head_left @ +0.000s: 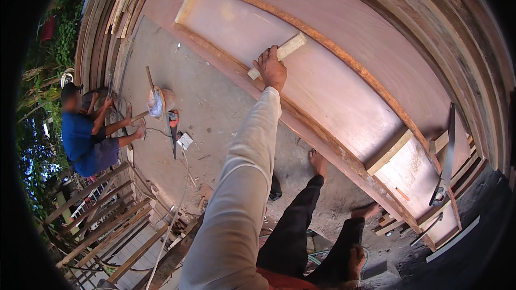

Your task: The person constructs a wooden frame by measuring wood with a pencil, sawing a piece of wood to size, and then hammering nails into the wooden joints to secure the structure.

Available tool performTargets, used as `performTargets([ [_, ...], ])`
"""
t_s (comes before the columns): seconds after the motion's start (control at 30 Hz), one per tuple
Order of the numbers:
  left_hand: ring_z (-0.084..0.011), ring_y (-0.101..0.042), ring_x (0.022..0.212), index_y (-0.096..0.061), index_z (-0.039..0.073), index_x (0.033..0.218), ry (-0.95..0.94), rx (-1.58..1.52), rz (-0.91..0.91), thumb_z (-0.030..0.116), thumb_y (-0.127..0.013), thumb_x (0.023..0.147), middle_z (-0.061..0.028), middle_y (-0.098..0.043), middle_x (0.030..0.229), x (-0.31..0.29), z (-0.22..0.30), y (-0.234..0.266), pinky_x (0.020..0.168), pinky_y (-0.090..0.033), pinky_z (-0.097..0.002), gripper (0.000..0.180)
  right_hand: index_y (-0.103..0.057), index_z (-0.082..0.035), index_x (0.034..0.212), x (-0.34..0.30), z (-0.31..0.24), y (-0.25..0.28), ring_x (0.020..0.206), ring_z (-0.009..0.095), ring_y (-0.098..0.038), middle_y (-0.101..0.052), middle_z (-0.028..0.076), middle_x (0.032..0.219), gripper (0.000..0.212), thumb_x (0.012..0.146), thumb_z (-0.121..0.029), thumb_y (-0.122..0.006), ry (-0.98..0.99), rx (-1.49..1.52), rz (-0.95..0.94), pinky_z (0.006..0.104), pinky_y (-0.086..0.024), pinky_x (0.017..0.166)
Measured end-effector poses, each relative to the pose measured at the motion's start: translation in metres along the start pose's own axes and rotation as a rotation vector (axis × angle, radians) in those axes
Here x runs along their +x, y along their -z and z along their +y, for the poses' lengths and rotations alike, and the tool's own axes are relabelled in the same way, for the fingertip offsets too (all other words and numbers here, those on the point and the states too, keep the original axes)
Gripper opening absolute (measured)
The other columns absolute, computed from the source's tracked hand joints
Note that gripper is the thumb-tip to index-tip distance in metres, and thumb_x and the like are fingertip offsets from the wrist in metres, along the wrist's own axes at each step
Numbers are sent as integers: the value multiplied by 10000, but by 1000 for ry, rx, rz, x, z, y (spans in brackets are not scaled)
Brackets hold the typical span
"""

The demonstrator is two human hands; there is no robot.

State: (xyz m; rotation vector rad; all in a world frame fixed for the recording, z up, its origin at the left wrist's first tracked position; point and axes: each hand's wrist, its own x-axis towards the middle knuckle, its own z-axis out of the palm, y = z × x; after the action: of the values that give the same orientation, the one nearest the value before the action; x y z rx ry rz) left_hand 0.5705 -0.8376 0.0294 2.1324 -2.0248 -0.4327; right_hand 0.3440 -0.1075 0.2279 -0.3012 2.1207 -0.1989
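My left hand (271,68) reaches out in a pale sleeve, its fingers wrapped around one end of a short light wood block (293,45). The block lies crosswise over a long wooden frame, its far end near the curved upper rail (301,20) and its held end by the lower rail (333,142). Beneath is a pinkish plywood sheet (258,24). Farther right a fixed-looking crosspiece (389,150) spans the rails. My right hand (356,260) hangs low beside my right leg; its fingers are too unclear to read.
A handsaw (449,153) and an orange pencil (402,194) lie at the frame's right end. A person in blue (86,134) sits at left. On the floor stand an orange bucket (168,98), a red-handled saw (173,123) and a white box (184,140) with a cable.
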Motion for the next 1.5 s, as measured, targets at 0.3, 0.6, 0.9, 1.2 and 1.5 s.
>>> performTargets([
  [0.3,-351,-526,1289,-519,141,1416,110,32,-86,110,-666,851,-132,-590,1340,35,-11,-17,1117,-316,-581,584,-674,-41,1133,1,2,-1,1034,364,-657,-691,175,1084,283,933,-236,-633,35,-14,-17,444,-505,917],
  [0.6,-365,-585,1209,-512,154,1403,208,119,-159,155,-657,880,-130,-603,1314,63,-16,-15,1025,-407,-571,543,-677,-40,1125,-8,-13,-9,1037,351,-647,-676,174,1072,278,935,-239,-640,-27,6,-2,438,-503,919],
  [0.9,-271,-630,1038,-486,-18,1367,90,-679,-217,12,-609,933,-178,-655,1157,-65,32,25,940,-498,-373,452,-660,-42,1191,12,-68,-18,1096,331,-650,-678,181,1134,342,935,-269,-659,-68,40,57,415,-502,958],
  [1.2,-182,-594,1155,-518,-3,1408,612,-1234,-1279,116,-688,904,-70,-621,1284,-394,116,57,1037,-450,-345,545,-405,-46,1508,30,-180,-36,1187,220,-584,-535,137,1403,687,988,-394,-686,-207,1031,-369,363,-520,949],
  [1.5,-155,-641,949,-565,-47,1279,187,-680,-1382,200,-692,967,-104,-686,1100,-452,192,20,893,-511,-320,417,-536,24,1360,22,-84,33,922,187,-676,-680,93,1081,600,947,-369,-724,-385,1294,-239,304,-554,731],
])
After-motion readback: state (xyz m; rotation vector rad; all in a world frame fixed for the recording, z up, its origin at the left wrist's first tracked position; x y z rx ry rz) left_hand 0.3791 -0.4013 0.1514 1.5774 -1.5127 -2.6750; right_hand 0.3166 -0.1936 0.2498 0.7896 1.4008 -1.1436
